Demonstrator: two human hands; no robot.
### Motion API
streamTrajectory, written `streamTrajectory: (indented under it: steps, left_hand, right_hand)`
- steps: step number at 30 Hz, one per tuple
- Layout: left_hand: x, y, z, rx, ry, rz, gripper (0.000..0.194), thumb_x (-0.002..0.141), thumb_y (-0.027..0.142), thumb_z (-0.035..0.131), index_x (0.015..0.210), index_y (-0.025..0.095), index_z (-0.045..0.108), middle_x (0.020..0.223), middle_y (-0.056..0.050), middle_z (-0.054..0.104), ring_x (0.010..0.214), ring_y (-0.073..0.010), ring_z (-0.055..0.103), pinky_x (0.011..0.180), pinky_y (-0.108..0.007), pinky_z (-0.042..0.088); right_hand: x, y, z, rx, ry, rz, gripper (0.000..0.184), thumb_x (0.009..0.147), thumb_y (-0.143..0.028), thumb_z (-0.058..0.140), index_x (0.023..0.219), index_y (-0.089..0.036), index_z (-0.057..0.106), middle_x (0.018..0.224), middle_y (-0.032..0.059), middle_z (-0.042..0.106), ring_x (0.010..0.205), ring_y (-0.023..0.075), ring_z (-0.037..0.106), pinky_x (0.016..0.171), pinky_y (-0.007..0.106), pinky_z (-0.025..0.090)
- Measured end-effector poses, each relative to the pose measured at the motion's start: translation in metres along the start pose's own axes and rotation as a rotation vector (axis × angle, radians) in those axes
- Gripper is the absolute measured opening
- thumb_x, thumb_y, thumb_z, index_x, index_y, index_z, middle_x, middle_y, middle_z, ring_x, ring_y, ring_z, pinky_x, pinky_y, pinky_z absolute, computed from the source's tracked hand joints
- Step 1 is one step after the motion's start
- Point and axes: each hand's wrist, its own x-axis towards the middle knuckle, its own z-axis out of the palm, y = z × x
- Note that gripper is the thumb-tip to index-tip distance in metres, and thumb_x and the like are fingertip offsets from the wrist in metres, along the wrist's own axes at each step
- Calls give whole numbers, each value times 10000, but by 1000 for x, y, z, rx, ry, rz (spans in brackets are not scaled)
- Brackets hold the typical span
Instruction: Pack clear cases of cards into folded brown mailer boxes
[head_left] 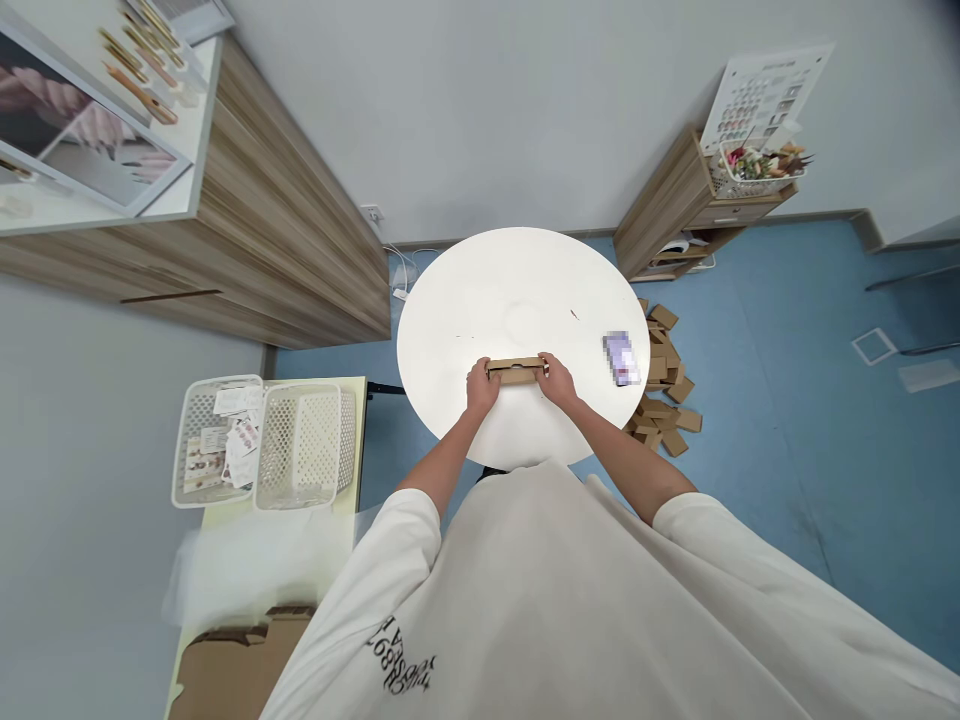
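A small flat brown cardboard box (pixel 514 370) lies on the round white table (pixel 480 300) near its front edge. My left hand (pixel 482 387) grips the box's left end with the fingers curled. My right hand (pixel 556 378) holds the right end the same way. Both forearms reach out from my white T-shirt below. The box sits low and level between the two hands.
A blurred phone (pixel 621 357) lies on the table's right side. A heap of cardboard boxes (pixel 664 385) lies on the blue floor to the right. Two white baskets (pixel 255 440) stand on a side table at left. Wooden cabinets (pixel 285 250) stand along the wall.
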Motion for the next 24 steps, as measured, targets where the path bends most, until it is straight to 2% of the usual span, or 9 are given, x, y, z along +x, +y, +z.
streamTrajectory:
  steps: [4, 7, 9, 13, 18, 24]
  left_hand:
    - [-2, -1, 0, 44, 7, 41, 411, 912, 260, 588, 1318, 213, 553, 1278, -131, 610, 1181, -291, 566, 1033, -426, 437]
    - [-4, 0, 0, 50, 18, 47, 378, 917, 266, 588, 1291, 219, 567, 1252, -125, 617, 1173, -291, 565, 1037, -431, 429]
    - [-4, 1, 0, 50, 23, 44, 347, 919, 264, 586, 1264, 227, 578, 1223, -115, 628, 1164, -289, 564, 1030, -429, 431]
    - [-5, 1, 1, 50, 31, 42, 310, 912, 232, 584, 1221, 236, 597, 1191, -98, 641, 1163, -289, 562, 1024, -424, 433]
    - [-7, -3, 5, 58, 56, 58, 333, 930, 249, 581, 1262, 227, 589, 1250, -117, 630, 1206, -306, 542, 1060, -442, 411]
    - [-7, -4, 9, 53, 59, 44, 387, 948, 280, 576, 1331, 228, 562, 1316, -131, 608, 1259, -301, 528, 1109, -447, 380]
  right_hand:
    - [1, -1, -1, -7, 1, 19, 371, 953, -332, 496, 1315, -287, 563, 1219, 45, 672, 997, 218, 652, 890, 370, 502]
    - [0, -3, 0, -19, 15, 48, 373, 935, -394, 546, 1292, -291, 570, 1219, 44, 676, 1001, 226, 652, 870, 364, 502]
    - [-1, -5, 2, -35, 22, 63, 405, 924, -411, 561, 1309, -286, 564, 1220, 51, 678, 1026, 237, 645, 874, 364, 500]
    - [-2, -8, 2, -63, 21, 76, 448, 927, -331, 514, 1370, -267, 547, 1187, 64, 692, 1061, 256, 637, 888, 376, 497]
    - [-2, -11, -2, -66, 7, 100, 517, 919, -311, 518, 1434, -265, 521, 1195, 79, 692, 1026, 270, 646, 870, 375, 502]
    - [4, -16, 0, -99, 33, 131, 467, 960, -369, 501, 1412, -262, 546, 1133, 104, 701, 1012, 291, 646, 864, 397, 501]
